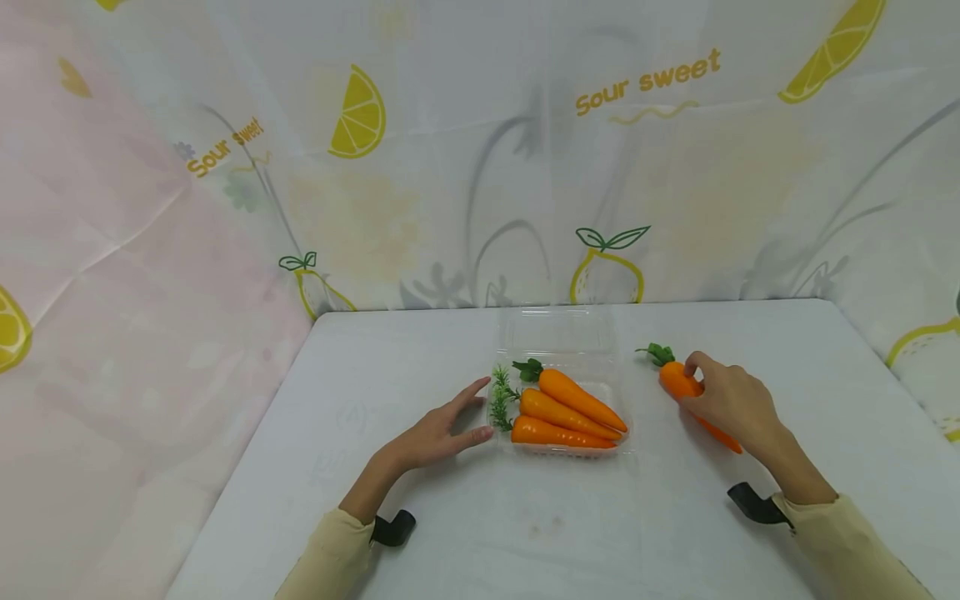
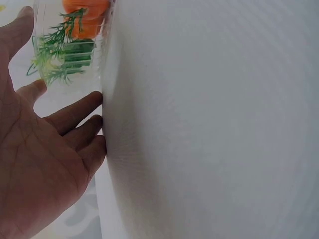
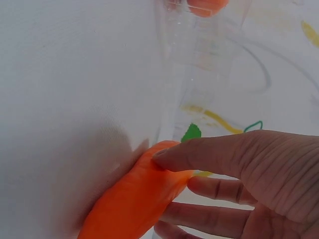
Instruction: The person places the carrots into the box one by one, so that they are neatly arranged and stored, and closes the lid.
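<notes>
Three orange carrots (image 1: 577,400) with green tops lie side by side in a clear plastic clamshell box (image 1: 622,396), its lid laid back. My left hand (image 1: 437,435) is beside the box's left side, thumb and fingers spread, the fingertips at or close to its edge. Green sprigs (image 2: 65,47) poke toward that hand in the left wrist view. To the right of the box, my right hand (image 1: 738,407) grips another carrot (image 3: 132,199) near its leafy end, thumb on one side and fingers on the other. This carrot lies slanting on the table, its middle partly hidden by the hand.
The white table (image 1: 360,367) ends at the back against a hanging cloth (image 1: 450,167) printed with lemons and lettering. The open lid (image 1: 555,329) lies toward the table's back edge. A black strap piece shows at each wrist.
</notes>
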`<action>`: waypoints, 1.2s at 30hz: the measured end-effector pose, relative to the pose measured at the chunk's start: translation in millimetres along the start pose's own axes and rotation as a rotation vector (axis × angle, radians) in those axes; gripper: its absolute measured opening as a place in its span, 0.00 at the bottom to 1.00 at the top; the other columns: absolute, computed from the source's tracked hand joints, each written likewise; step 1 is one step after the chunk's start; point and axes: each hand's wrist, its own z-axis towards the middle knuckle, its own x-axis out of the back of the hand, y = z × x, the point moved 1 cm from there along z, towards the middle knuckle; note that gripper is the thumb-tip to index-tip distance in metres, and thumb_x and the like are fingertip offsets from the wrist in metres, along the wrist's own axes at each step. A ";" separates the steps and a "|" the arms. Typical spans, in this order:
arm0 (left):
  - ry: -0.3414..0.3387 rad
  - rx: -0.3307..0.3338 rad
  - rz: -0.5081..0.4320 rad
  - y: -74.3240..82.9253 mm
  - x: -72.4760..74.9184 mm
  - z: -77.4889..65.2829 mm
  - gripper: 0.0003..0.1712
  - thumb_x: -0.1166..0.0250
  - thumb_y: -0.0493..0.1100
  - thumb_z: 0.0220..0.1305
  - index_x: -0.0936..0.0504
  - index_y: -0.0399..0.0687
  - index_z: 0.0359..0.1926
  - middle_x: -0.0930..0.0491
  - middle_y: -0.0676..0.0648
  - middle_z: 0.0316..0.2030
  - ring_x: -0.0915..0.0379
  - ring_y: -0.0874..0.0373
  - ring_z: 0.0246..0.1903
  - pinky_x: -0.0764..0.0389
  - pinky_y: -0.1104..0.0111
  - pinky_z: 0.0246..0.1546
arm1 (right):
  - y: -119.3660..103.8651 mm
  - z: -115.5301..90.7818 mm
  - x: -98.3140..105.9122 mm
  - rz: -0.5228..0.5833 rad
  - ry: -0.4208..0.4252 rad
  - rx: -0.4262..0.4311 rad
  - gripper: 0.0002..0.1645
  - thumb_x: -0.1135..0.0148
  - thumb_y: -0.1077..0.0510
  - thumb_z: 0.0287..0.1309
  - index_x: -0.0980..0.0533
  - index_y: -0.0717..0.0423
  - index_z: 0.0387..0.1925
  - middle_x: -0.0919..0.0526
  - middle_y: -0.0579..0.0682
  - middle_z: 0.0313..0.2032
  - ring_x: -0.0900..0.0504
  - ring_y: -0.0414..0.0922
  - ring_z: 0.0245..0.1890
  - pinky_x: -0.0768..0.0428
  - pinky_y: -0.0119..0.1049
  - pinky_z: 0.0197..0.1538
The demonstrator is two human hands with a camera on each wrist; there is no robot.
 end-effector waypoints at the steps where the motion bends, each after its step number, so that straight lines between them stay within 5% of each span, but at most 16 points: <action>1: 0.000 0.000 0.000 0.0 0.0 0.0 0.45 0.41 0.66 0.66 0.56 0.77 0.77 0.34 0.49 0.69 0.44 0.46 0.70 0.44 0.42 0.66 | 0.0 0.1 0.3 0.001 -0.003 0.000 0.20 0.33 0.59 0.54 0.29 0.62 0.45 0.18 0.63 0.33 0.29 0.46 0.19 0.28 0.37 0.21; 36: 0.007 -0.002 0.006 0.3 -1.2 0.0 0.45 0.41 0.65 0.67 0.55 0.77 0.77 0.34 0.48 0.69 0.42 0.45 0.69 0.43 0.41 0.66 | 0.0 -1.6 14.1 0.054 0.042 0.024 0.21 0.29 0.58 0.51 0.26 0.62 0.44 0.16 0.67 0.37 0.21 0.50 0.25 0.26 0.36 0.24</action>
